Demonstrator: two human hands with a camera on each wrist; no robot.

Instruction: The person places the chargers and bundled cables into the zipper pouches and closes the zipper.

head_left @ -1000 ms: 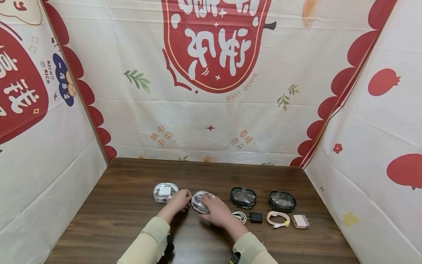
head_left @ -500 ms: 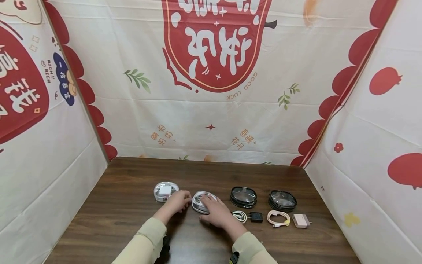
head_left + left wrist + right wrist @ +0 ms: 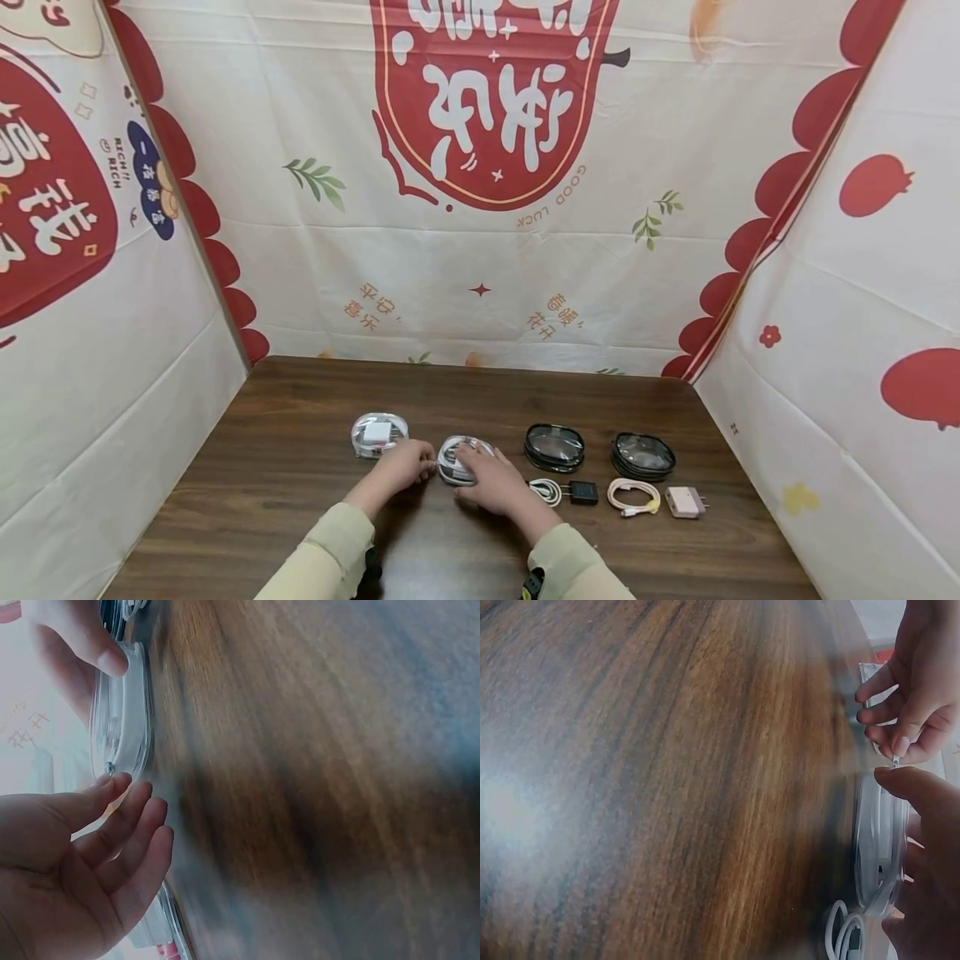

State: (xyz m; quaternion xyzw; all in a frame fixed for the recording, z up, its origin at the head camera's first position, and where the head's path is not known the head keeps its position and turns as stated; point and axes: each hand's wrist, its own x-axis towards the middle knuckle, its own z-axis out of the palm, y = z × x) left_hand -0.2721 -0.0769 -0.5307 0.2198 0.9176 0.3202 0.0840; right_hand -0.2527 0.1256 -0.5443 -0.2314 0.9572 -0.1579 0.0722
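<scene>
A clear oval zip pouch (image 3: 447,460) with a coiled white cable inside lies on the table between my hands. My right hand (image 3: 491,481) holds it, fingers spread over the top and back, thumb (image 3: 907,782) along the near side. At the pouch's left end, my left hand (image 3: 405,467) pinches a small metal zipper pull (image 3: 110,769) between thumb and index finger; its other fingers are loosely bent. Just left of that hand sits a second clear pouch (image 3: 362,447) with a white charger (image 3: 377,432) in it.
Two black-edged clear pouches (image 3: 554,448) (image 3: 642,457) stand on the right. Before them lie a coiled white cable (image 3: 547,492), a black charger (image 3: 582,493), a pinkish cable (image 3: 632,498) and a pale pink charger (image 3: 684,502). Printed cloth walls (image 3: 480,250) surround the wooden table (image 3: 300,400).
My left hand has lowered slightly toward me, its wrist and sleeve shifting a little left. The right hand stays in place on the pouch.
</scene>
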